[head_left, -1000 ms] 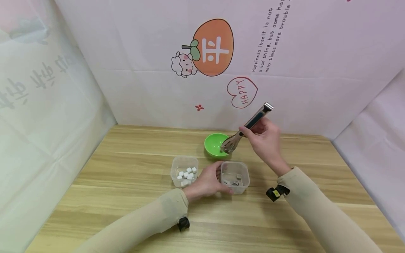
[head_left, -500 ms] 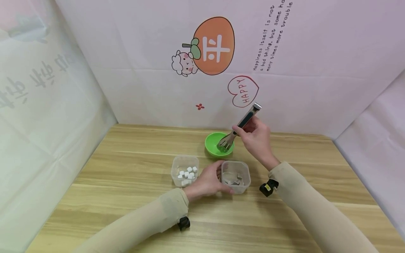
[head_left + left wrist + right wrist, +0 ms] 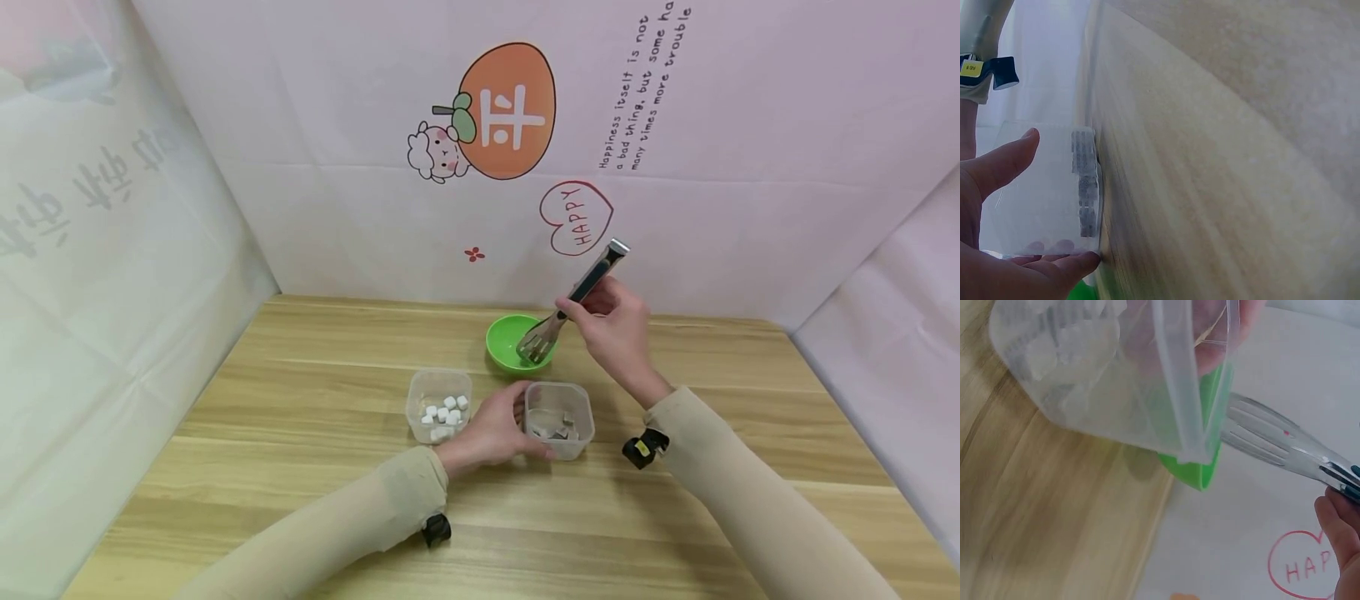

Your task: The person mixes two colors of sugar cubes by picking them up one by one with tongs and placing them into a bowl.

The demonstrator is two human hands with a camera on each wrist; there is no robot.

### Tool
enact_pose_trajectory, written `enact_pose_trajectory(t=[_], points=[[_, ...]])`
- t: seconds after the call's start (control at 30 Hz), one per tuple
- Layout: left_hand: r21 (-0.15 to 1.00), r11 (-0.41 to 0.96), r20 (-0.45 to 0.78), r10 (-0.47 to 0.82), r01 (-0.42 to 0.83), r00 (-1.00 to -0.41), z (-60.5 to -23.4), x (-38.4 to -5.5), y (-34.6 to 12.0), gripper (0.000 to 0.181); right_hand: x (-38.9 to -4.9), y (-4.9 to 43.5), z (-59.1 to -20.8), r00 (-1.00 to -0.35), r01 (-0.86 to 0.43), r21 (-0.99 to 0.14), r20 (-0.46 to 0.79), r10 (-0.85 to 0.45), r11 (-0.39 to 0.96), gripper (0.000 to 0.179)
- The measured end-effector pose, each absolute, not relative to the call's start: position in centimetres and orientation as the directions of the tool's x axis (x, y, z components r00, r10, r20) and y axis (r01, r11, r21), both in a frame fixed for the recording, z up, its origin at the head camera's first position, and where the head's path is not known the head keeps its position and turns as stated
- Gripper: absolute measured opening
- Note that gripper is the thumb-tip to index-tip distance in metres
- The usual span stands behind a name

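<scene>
My left hand [image 3: 495, 427] grips a clear square plastic container [image 3: 567, 451] from its left side, thumb at the front and fingers at the back. Several small grey cubes [image 3: 564, 423] lie in it; the left wrist view shows cubes [image 3: 1087, 187] along its base. In my right hand [image 3: 618, 333] is a pair of metal tongs [image 3: 595, 279] with dark grips, held slanting down to the left. Their slotted ends [image 3: 1257, 428] are over the inside of a green bowl [image 3: 501, 340] behind the containers. What lies between the tong ends is too small to tell.
Left of my left hand stands a second clear container [image 3: 417, 398] with several white cubes [image 3: 442, 414]. All of it stands on a wooden table [image 3: 322, 400]. A white printed cloth [image 3: 360, 225] rises behind the table's back edge, close to the bowl.
My right hand has moved left with the tongs, bringing their ends further into the green bowl, then shifted slightly back right. My left hand stays on the container.
</scene>
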State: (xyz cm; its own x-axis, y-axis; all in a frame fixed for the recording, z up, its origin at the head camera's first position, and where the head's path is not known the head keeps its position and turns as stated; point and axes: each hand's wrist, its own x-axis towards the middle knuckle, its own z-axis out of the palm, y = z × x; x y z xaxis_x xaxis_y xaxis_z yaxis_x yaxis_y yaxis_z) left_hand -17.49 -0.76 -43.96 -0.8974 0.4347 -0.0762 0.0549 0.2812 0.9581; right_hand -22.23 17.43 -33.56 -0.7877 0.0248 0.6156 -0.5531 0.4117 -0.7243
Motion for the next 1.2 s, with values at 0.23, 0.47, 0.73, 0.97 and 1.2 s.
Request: enact_pose_trajectory(t=[0.23,0.47,0.73,0.97,1.2], points=[[0.96,0.273,-0.07,0.431,0.056,-0.9,-43.8,-17.5,-0.6,0.101,-22.6,19.5,-34.4,-0.743,-0.607,-0.692,0.669,0.029,0.39,0.023],[0.962,0.269,-0.077,0.428,0.046,-0.901,-43.8,-17.6,-0.7,0.102,-20.3,20.7,-33.2,-0.708,-0.662,-0.66,0.706,-0.007,0.355,0.03],[0.964,0.26,-0.07,0.436,0.05,-0.897,-43.9,-17.5,-0.9,0.098,-17.5,21.6,-33.6,-0.769,-0.595,-0.688,0.638,-0.046,0.415,0.026],[0.958,0.278,-0.062,0.434,0.069,-0.899,-44.1,-17.5,-0.8,0.093,-17.0,21.8,-35.3,-0.771,-0.611,-0.665,0.624,-0.131,0.43,0.029],[0.956,0.278,-0.045,0.439,0.088,-0.897,-44.1,-17.4,-0.7,0.094,-17.5,21.9,-37.1,-0.75,-0.652,-0.634,0.619,-0.233,0.415,0.029]])
